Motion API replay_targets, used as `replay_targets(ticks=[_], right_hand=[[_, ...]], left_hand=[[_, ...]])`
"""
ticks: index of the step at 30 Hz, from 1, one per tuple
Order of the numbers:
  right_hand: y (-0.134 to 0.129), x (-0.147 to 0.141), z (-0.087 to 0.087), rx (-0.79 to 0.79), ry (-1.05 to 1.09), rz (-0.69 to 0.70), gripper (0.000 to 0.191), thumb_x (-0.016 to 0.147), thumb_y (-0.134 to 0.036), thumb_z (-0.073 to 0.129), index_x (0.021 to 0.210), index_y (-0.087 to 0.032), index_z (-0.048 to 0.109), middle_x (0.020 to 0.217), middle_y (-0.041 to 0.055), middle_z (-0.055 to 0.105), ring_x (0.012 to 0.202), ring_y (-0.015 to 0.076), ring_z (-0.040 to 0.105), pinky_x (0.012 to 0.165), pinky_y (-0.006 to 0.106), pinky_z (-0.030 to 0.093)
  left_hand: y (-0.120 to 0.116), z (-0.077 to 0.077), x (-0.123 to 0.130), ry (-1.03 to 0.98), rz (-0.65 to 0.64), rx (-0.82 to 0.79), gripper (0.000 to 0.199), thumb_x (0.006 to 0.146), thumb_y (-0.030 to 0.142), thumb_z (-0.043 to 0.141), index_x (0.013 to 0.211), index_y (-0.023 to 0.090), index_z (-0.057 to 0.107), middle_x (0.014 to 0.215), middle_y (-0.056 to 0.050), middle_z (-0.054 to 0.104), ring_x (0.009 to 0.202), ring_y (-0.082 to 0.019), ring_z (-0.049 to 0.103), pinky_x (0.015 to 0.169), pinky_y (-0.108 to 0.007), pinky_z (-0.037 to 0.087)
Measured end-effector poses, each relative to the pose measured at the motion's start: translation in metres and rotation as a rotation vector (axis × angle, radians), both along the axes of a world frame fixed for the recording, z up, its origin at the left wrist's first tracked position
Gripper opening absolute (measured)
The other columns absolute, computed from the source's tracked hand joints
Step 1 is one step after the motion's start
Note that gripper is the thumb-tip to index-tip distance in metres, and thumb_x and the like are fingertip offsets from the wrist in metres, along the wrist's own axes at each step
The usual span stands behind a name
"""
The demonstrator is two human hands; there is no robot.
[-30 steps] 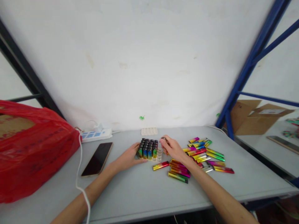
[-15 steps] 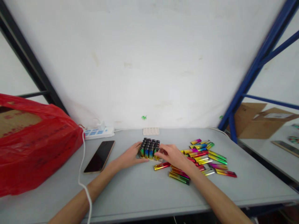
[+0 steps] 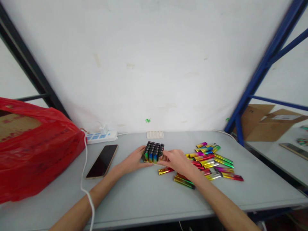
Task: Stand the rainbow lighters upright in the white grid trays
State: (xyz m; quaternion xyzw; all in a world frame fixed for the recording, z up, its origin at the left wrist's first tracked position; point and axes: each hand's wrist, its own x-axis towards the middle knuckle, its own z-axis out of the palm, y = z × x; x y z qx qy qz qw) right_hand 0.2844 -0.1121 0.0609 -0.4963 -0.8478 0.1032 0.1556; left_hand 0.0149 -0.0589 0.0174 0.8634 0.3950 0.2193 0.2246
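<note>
Left hand (image 3: pixel 133 161) grips upright lighters (image 3: pixel 153 152) at its fingertips, best kept square; right hand (image 3: pixel 176 160) is narrow beside them, can't tell if holding one, wants light pressure.

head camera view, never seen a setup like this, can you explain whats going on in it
No robot here: these are a person's bare hands, seen by a camera on that person's head, looking forward and down. The left hand holds one side of a block of upright, black-topped lighters; the right hand touches the other side, its exact grip unclear. On the grey table lie loose shiny lighters to the right, a phone to the left and a power strip near the wall.
</note>
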Motion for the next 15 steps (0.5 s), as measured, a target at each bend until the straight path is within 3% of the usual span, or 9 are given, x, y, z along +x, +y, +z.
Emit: replay_targets(ticks=[2, 5, 8, 11, 15], right_hand=[[0.000, 0.005, 0.001, -0.042, -0.030, 0.011, 0.040, 0.098, -0.057, 0.072, 0.084, -0.020, 0.073, 0.079, 0.0062, 0.077, 0.069, 0.0210, 0.067, 0.061, 0.029, 0.034], [0.000, 0.018, 0.000, -0.180, 0.016, 0.147, 0.041, 0.090, -0.059, 0.080, 0.077, -0.021, 0.071, 0.071, 0.0006, 0.070, 0.065, 0.0175, 0.061, 0.060, 0.028, 0.034], [0.001, 0.031, -0.002, -0.251, 0.103, 0.270, 0.037, 0.080, -0.053, 0.091, 0.085, -0.021, 0.072, 0.089, 0.0011, 0.071, 0.085, 0.0193, 0.066, 0.072, 0.026, 0.043], [0.002, 0.037, -0.003, -0.249, 0.105, 0.295, 0.025, 0.084, -0.038, 0.090, 0.090, -0.020, 0.074, 0.104, 0.0047, 0.070, 0.105, 0.0228, 0.065, 0.088, 0.029, 0.047], [0.004, 0.039, -0.002, -0.231, 0.110, 0.279, 0.019, 0.099, -0.038, 0.074, 0.092, -0.020, 0.072, 0.097, 0.0057, 0.073, 0.094, 0.0225, 0.066, 0.084, 0.031, 0.048]], left_hand=[[0.000, 0.000, 0.000, -0.011, 0.002, -0.002, 0.074, 0.084, 0.059, 0.084, 0.145, 0.023, 0.064, 0.155, -0.014, 0.059, 0.144, -0.037, 0.056, 0.127, -0.052, 0.040], [0.000, 0.001, 0.000, -0.018, 0.008, -0.002, 0.077, 0.084, 0.059, 0.085, 0.147, 0.022, 0.062, 0.156, -0.015, 0.059, 0.144, -0.037, 0.056, 0.127, -0.052, 0.040], [0.000, 0.001, 0.000, -0.015, 0.003, -0.001, 0.075, 0.083, 0.057, 0.085, 0.146, 0.022, 0.063, 0.156, -0.014, 0.059, 0.145, -0.037, 0.055, 0.128, -0.051, 0.039], [0.000, 0.000, 0.000, -0.017, 0.004, -0.004, 0.074, 0.083, 0.058, 0.085, 0.144, 0.022, 0.064, 0.157, -0.015, 0.058, 0.146, -0.037, 0.054, 0.129, -0.052, 0.037], [-0.001, 0.001, 0.000, 0.016, 0.026, -0.018, 0.079, 0.083, 0.058, 0.084, 0.147, 0.018, 0.061, 0.159, -0.019, 0.056, 0.148, -0.039, 0.052, 0.130, -0.053, 0.036]])
